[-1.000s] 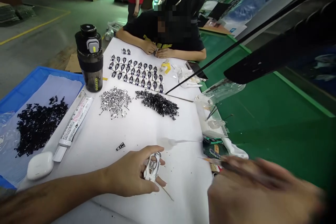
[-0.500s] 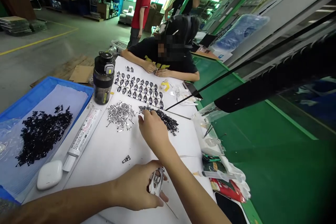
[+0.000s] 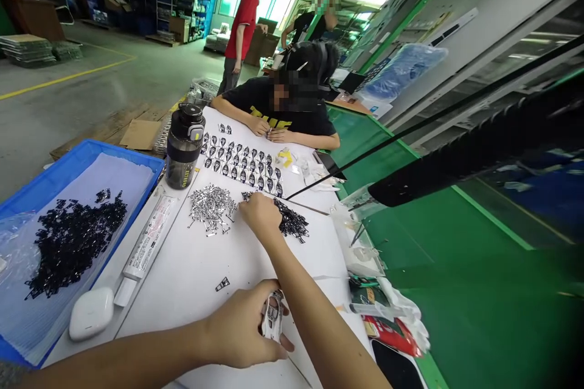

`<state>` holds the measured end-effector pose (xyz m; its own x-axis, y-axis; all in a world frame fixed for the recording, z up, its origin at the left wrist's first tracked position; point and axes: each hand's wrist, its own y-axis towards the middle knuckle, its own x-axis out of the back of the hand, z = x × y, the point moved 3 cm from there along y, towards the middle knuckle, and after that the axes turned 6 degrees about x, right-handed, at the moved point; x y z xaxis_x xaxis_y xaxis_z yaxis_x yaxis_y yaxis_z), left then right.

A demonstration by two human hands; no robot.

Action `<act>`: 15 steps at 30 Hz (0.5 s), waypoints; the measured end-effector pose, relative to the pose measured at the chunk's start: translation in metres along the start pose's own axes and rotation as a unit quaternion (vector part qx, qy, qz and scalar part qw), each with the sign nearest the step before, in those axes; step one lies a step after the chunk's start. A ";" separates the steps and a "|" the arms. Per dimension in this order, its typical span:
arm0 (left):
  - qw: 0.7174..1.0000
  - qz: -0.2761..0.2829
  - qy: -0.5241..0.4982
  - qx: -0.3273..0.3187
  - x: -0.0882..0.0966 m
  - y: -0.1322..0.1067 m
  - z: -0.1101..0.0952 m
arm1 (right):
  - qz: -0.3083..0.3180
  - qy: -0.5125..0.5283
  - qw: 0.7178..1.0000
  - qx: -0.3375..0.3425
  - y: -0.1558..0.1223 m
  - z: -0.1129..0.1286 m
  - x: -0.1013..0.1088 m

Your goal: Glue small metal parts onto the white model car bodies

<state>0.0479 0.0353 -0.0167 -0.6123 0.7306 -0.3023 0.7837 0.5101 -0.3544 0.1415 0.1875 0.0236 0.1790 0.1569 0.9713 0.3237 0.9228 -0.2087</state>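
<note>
My left hand is closed around a small white toy car body near the front edge of the white table. My right hand reaches forward with fingers curled down onto the pile of small black parts; whether it holds one is hidden. A pile of small silver parts lies just left of that hand. One loose black part rests on the table between my hands.
A blue tray at left holds more black parts. A glue tube, white earbud case and dark bottle stand near it. Rows of finished pieces lie before a seated person. Bags and packets crowd the right edge.
My right hand has swung from the near right, forward to the black parts pile, and settled on it. My left hand keeps the car body. The view tilted upward.
</note>
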 end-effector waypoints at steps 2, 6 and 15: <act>1.000 0.000 0.002 0.004 0.000 -0.002 -0.002 | -0.008 0.018 1.000 -0.005 -0.002 0.000 0.003; 1.000 0.001 -0.006 -0.006 -0.001 -0.005 -0.005 | -0.077 0.065 0.993 0.069 -0.033 0.004 0.018; 0.995 -0.052 -0.080 -0.030 0.003 -0.006 -0.005 | -0.370 0.192 0.812 0.409 -0.177 -0.065 0.018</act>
<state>0.0422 0.0369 -0.0114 -0.6948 0.5932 -0.4066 0.7177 0.6088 -0.3381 0.1475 0.0042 0.0709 0.5444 -0.5230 0.6559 -0.2218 0.6643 0.7138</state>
